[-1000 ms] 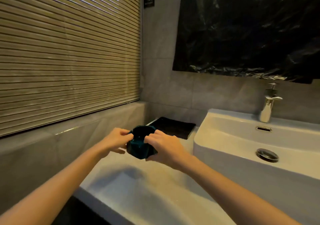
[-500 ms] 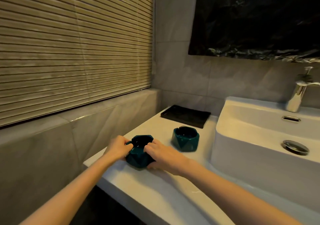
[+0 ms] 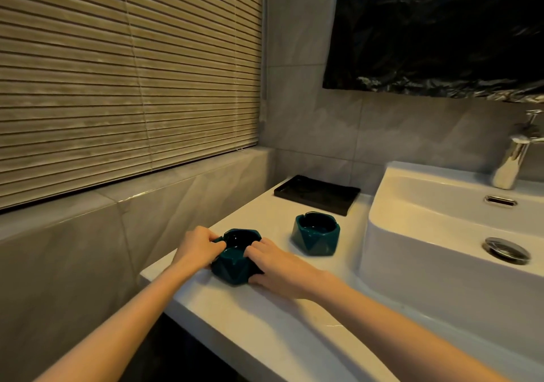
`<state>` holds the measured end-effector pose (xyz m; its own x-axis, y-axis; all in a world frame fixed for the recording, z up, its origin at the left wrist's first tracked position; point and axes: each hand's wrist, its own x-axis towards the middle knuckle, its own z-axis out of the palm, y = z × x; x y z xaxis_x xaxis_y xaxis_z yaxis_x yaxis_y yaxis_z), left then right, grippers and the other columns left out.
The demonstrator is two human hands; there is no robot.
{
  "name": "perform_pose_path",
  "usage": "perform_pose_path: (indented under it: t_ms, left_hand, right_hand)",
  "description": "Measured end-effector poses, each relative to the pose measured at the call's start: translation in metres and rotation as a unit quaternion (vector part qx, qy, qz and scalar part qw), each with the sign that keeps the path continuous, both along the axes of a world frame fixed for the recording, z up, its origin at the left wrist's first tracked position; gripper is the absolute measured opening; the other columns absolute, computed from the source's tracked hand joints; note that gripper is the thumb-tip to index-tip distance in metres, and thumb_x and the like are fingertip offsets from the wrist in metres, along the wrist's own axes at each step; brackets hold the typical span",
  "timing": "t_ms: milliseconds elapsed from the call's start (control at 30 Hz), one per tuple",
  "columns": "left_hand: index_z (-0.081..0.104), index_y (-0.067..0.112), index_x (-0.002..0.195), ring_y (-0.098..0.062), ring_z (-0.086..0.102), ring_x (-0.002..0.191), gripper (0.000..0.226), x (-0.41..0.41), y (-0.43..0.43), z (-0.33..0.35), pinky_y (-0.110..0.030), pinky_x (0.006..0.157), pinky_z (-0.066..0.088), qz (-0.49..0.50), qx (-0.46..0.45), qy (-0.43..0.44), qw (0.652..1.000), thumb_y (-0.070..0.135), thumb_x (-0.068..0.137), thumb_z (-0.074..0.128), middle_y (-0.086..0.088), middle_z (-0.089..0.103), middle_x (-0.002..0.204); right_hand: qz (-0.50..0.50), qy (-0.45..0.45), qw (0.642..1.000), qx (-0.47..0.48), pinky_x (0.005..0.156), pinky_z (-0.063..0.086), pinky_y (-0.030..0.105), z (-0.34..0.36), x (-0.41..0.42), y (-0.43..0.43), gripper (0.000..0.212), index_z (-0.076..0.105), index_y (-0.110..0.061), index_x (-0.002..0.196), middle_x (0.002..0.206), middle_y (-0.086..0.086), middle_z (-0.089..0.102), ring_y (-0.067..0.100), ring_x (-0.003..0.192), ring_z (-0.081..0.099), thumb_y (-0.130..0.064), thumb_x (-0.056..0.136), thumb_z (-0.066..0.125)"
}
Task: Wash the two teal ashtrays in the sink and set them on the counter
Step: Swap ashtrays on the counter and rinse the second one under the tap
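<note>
Two teal faceted ashtrays stand on the white counter [image 3: 273, 317]. The near ashtray [image 3: 234, 266] sits close to the counter's left front edge. My left hand [image 3: 198, 247] grips its left rim, fingers curled over the edge. My right hand [image 3: 273, 264] holds its right side, fingertips over the rim and thumb low against its wall. The second ashtray [image 3: 315, 233] stands free farther back and to the right, close to the white sink [image 3: 412, 228].
A black tray [image 3: 318, 193] lies at the back of the counter. A chrome tap [image 3: 510, 160] and drain plug [image 3: 506, 249] belong to the sink on the right. Slatted blinds [image 3: 117, 72] and a tiled ledge run along the left. The counter's front edge drops off beside the near ashtray.
A second ago both hands held the ashtray above the counter; now it rests on the counter, both hands still on it. The view has shifted left, bringing the second ashtray into sight.
</note>
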<state>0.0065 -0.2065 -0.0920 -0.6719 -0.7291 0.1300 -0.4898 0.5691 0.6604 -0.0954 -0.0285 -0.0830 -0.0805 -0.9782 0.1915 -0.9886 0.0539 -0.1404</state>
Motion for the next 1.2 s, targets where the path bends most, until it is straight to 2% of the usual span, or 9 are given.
perform_pose_path:
  t_ms: [100,233,367,533,633,733,933,1033,1200]
  left_hand:
    - [0.075,0.025,0.085,-0.024,0.068,0.073,0.014,0.003,0.005,0.003,-0.038,0.069,0.058,0.022,-0.068,-0.001,0.997,0.022,0.076,0.065,-0.001,0.072,0.073]
    - [0.068,0.029,0.110,-0.018,0.066,0.097,0.029,-0.001,0.012,0.007,-0.038,0.086,0.054,0.023,-0.144,0.039,0.989,0.025,0.082,0.068,0.008,0.071,0.105]
    - [0.063,0.030,0.119,-0.017,0.063,0.101,0.032,-0.017,0.025,0.018,-0.039,0.091,0.051,-0.008,-0.126,0.073,0.989,0.026,0.087,0.063,0.010,0.069,0.110]
    - [0.062,0.029,0.120,-0.012,0.059,0.107,0.031,-0.051,0.047,0.026,-0.034,0.094,0.049,-0.086,-0.077,0.067,0.991,0.024,0.090,0.058,0.007,0.067,0.114]
    - [0.061,0.026,0.122,-0.011,0.059,0.109,0.032,-0.069,0.061,0.029,-0.030,0.095,0.047,-0.123,-0.059,0.055,0.989,0.022,0.090,0.057,0.004,0.066,0.116]
    - [0.059,0.025,0.125,-0.013,0.058,0.112,0.035,-0.083,0.070,0.032,-0.030,0.097,0.046,-0.140,-0.051,0.049,0.988,0.021,0.091,0.056,0.002,0.064,0.121]
    - [0.055,0.022,0.130,-0.015,0.053,0.118,0.035,-0.101,0.082,0.039,-0.035,0.101,0.044,-0.136,0.027,0.099,0.985,0.019,0.095,0.051,-0.003,0.058,0.130]
    - [0.048,0.025,0.135,-0.020,0.047,0.123,0.042,-0.101,0.086,0.045,-0.039,0.095,0.047,-0.108,0.146,0.120,0.976,0.032,0.093,0.053,-0.003,0.050,0.137]
    - [0.054,0.020,0.121,-0.033,0.062,0.105,0.047,-0.093,0.100,0.072,-0.035,0.068,0.060,-0.106,0.460,0.068,0.879,0.050,0.085,0.060,-0.017,0.058,0.121]
  right_hand:
    - [0.005,-0.039,0.999,-0.011,0.100,0.037,0.033,0.001,-0.001,0.004,0.032,0.048,-0.008,0.127,0.130,0.008,0.046,0.020,0.120,0.038,-0.013,0.095,0.052]
    - [-0.041,-0.078,0.992,-0.095,0.105,0.037,0.028,0.012,-0.015,0.019,0.033,0.050,-0.021,0.130,0.132,-0.002,0.050,0.012,0.124,0.042,-0.016,0.097,0.051]
    - [-0.167,-0.055,0.974,-0.146,0.108,0.029,0.024,0.020,-0.048,0.043,0.039,0.045,-0.019,0.135,0.138,-0.002,0.045,0.013,0.131,0.034,-0.013,0.096,0.050]
    - [-0.285,0.001,0.957,-0.045,0.105,0.035,0.038,0.005,-0.079,0.052,0.047,0.042,-0.011,0.136,0.134,0.009,0.048,0.028,0.122,0.042,-0.009,0.091,0.053]
    - [-0.305,0.065,0.950,0.005,0.101,0.032,0.043,0.001,-0.088,0.046,0.028,0.055,-0.013,0.119,0.120,0.009,0.059,0.029,0.111,0.047,-0.013,0.091,0.054]
    - [-0.288,0.065,0.955,0.016,0.099,0.038,0.046,0.002,-0.094,0.041,0.029,0.055,-0.013,0.120,0.122,0.008,0.058,0.029,0.115,0.045,-0.019,0.092,0.058]
    - [-0.258,0.037,0.965,0.005,0.090,0.049,0.038,0.004,-0.088,0.040,0.039,0.051,-0.011,0.129,0.128,0.012,0.055,0.026,0.115,0.046,-0.019,0.092,0.060]
    - [-0.231,0.034,0.972,-0.037,0.093,0.046,0.032,0.014,-0.082,0.044,0.041,0.051,-0.012,0.131,0.130,0.011,0.053,0.025,0.116,0.047,-0.019,0.092,0.061]
    - [-0.173,-0.008,0.981,-0.086,0.089,0.044,0.033,0.055,-0.077,0.055,0.037,0.058,-0.012,0.124,0.121,0.007,0.061,0.025,0.111,0.048,-0.021,0.089,0.064]
